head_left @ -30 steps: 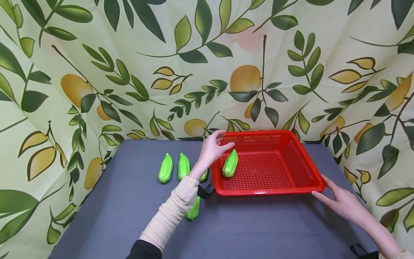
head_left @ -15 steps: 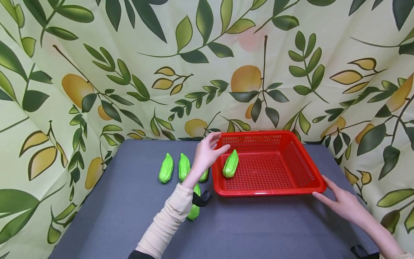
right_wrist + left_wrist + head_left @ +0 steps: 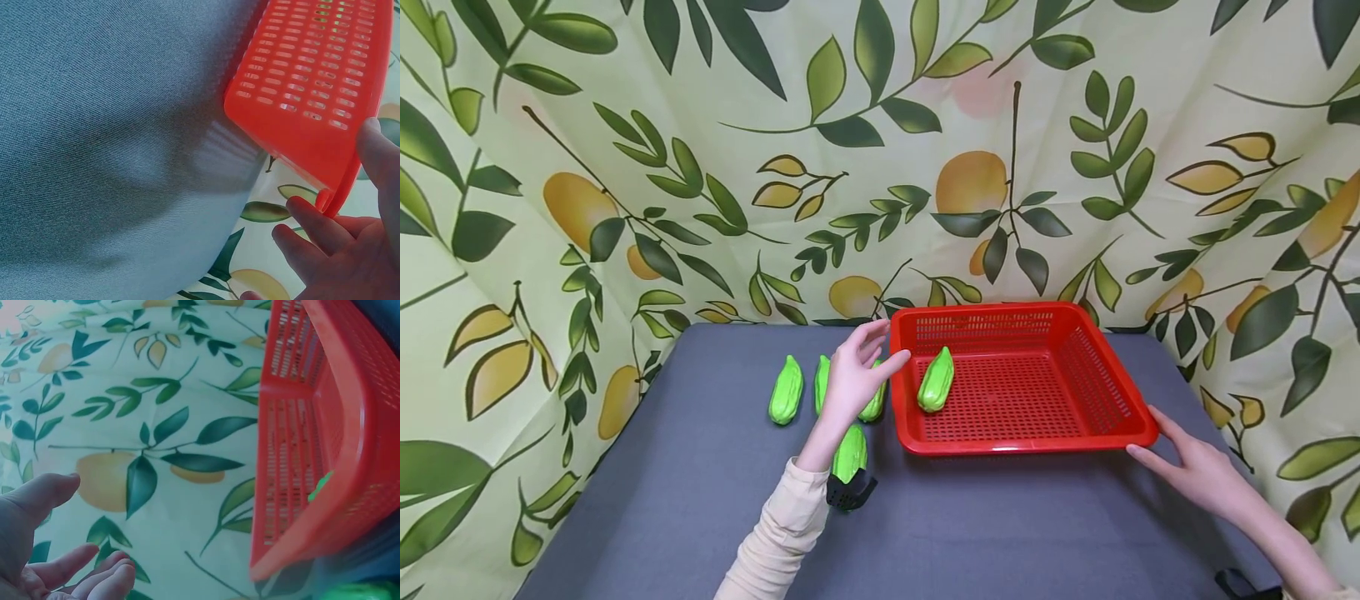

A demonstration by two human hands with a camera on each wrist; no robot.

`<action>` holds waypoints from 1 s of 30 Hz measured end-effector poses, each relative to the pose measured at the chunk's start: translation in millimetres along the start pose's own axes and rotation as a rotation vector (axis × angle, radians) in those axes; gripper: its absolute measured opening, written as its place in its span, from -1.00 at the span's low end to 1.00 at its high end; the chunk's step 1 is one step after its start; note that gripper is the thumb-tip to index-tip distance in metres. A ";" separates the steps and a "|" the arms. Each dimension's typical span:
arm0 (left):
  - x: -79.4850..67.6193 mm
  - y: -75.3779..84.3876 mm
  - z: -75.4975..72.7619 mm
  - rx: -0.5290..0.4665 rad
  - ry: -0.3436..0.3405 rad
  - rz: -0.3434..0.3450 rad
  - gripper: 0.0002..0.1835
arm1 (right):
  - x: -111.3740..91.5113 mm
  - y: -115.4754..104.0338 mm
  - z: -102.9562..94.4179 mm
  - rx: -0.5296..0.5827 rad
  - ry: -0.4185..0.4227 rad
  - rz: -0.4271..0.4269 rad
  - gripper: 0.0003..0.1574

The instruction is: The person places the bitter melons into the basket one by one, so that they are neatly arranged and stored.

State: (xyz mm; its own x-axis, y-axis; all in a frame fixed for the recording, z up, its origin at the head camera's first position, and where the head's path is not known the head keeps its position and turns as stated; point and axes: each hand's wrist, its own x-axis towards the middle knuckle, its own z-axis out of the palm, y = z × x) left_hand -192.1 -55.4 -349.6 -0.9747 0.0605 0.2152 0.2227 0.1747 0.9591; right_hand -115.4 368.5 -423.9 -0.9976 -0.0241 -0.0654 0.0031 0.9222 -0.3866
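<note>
Left hand (image 3: 852,375) moved away from basket (image 3: 1022,447), partly hiding green vegetable (image 3: 822,379)

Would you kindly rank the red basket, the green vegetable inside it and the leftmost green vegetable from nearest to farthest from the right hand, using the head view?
1. Red basket: its near right corner meets the right hand.
2. Green vegetable inside it: at the basket's left.
3. Leftmost green vegetable: outside, left of the basket.

One vegetable (image 3: 936,381) inside the basket (image 3: 1030,446) at left, four others (image 3: 786,392) on the table (image 3: 662,500) left of it.
</note>
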 end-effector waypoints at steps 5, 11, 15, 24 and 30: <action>-10.6 -5.8 -10.6 -0.027 0.036 -0.007 -0.43 | -1.4 1.2 0.8 0.000 0.005 -0.004 0.10; -23.6 -14.0 -21.2 -0.001 0.080 -0.022 -0.43 | -0.5 2.7 3.0 0.007 -0.002 0.000 0.12; -35.7 -23.0 -28.2 -0.003 0.116 -0.070 -0.42 | -0.2 2.9 2.9 0.018 -0.015 0.013 0.13; -53.1 -43.5 -41.3 0.007 0.126 -0.116 -0.41 | -1.0 2.6 2.6 0.022 -0.019 0.014 0.14; -60.7 -52.6 -45.2 0.021 0.126 -0.139 -0.42 | -0.2 2.5 3.6 0.024 -0.017 0.011 0.12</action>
State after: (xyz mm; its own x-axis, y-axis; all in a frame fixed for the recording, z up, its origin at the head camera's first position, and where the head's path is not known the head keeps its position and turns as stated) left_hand -145.6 -112.7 -404.8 -0.9906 -0.0891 0.1038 0.0850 0.1932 0.9775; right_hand -114.9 369.5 -428.2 -0.9961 -0.0203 -0.0854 0.0163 0.9131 -0.4073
